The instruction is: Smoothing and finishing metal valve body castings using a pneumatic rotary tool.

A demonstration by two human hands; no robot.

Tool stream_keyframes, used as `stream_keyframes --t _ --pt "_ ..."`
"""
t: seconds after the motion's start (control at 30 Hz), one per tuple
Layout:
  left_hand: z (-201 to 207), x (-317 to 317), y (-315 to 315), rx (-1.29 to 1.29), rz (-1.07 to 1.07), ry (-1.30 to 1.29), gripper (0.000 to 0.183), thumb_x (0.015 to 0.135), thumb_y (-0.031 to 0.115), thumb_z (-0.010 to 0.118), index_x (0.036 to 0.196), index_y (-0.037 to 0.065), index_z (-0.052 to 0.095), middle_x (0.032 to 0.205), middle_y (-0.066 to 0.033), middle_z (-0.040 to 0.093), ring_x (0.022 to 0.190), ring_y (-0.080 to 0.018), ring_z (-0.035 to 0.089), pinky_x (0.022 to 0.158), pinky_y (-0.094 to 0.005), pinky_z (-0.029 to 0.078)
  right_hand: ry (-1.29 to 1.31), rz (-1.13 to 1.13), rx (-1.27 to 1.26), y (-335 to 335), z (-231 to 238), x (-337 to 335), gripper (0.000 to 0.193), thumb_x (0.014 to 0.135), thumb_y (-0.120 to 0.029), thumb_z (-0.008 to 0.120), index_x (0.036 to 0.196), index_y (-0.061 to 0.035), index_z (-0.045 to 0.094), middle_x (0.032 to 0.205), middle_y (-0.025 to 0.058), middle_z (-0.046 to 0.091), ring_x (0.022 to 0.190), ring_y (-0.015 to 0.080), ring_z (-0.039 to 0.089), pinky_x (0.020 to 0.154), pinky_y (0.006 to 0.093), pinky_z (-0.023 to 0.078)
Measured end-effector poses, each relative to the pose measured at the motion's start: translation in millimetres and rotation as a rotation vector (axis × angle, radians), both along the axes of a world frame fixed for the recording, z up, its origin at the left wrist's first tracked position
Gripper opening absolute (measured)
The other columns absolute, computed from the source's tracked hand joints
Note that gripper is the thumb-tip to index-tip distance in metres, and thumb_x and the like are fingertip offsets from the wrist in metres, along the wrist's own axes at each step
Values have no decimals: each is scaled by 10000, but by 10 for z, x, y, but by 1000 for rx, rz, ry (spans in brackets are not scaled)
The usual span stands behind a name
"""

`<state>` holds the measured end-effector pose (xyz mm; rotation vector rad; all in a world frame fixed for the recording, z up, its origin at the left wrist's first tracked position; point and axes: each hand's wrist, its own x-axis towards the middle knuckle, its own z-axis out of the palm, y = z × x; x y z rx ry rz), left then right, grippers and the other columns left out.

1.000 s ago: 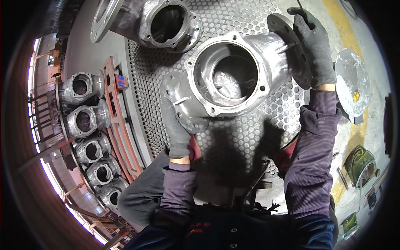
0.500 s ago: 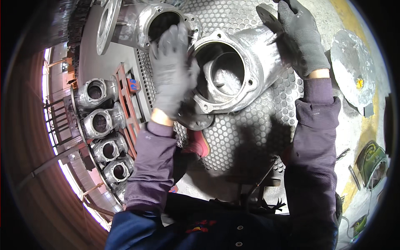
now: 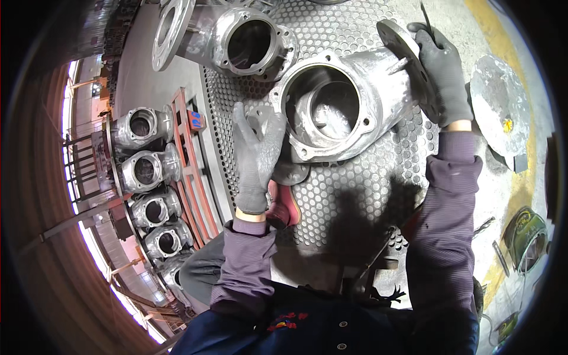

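Right now the big grey valve casting point(image 3: 340, 109) lies on its side on the perforated steel bench point(image 3: 355, 195), its round opening facing up toward the camera. The gloved left hand point(image 3: 255, 157) rests flat against the casting's near flange, fingers point(image 3: 242, 121) spread and pointing up. The gloved right hand point(image 3: 442, 74) wraps its fingers around the end flange point(image 3: 408, 59) at the far right. A second casting point(image 3: 236, 38) sits just beyond on the same bench. Off to the left, a row of smaller valve bodies point(image 3: 148, 189) stands on the workshop floor beside a red rack point(image 3: 189, 160); right of the bench, a yellow floor stripe point(image 3: 523, 189) runs past a round metal lid point(image 3: 502, 103).
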<state>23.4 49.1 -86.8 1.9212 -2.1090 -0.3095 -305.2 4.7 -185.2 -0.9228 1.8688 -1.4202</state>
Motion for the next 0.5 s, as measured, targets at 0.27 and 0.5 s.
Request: stream_keyframes --t 0.27,0.5 --pt "482 -282 599 213 225 572 705 910 178 573 1437 -61 171 1264 -259 529 1153 -291 549 936 -361 449 -516 143 -470 416 1314 991 308 973 -190 526 1224 -19 576 1032 97 672 909 132 653 779 247 524" --pt "122 264 998 593 -175 647 556 913 160 536 1379 -48 315 1262 -188 517 1059 -273 574 881 -348 471 402 631 -756 1230 957 2075 413 847 -82 589 1251 -17 527 1214 172 577 1146 277 566 983 375 458"
